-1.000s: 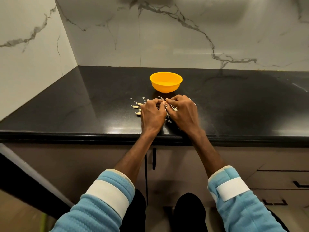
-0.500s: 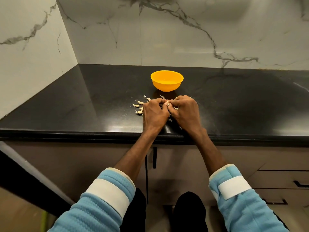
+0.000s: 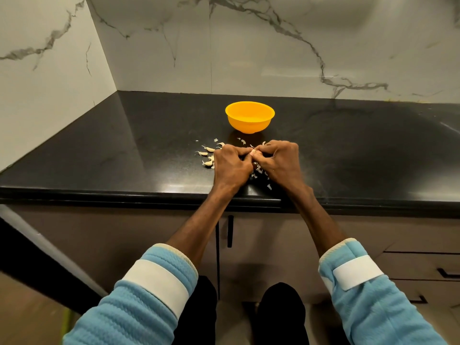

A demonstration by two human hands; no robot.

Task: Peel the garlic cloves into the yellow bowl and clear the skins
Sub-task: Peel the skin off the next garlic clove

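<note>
On the surface (image 3: 124,150): bowl (image 3: 250,117) at centre, toward the back wall (image 3: 273,58). Before the bowl, near the front edge: left hand (image 3: 230,165) and right hand (image 3: 280,161) side by side, fingertips meeting, one clove (image 3: 253,152) pinched between them. Just left of the left hand: loose cloves (image 3: 207,155). Under and between the hands: skins (image 3: 258,170).

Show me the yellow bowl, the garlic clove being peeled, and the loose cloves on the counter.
yellow bowl (image 3: 249,125): head view, front outer wall.
garlic clove (image 3: 253,152): head view, its exposed pale tip.
loose cloves (image 3: 208,149): head view, middle of one clove.
</note>
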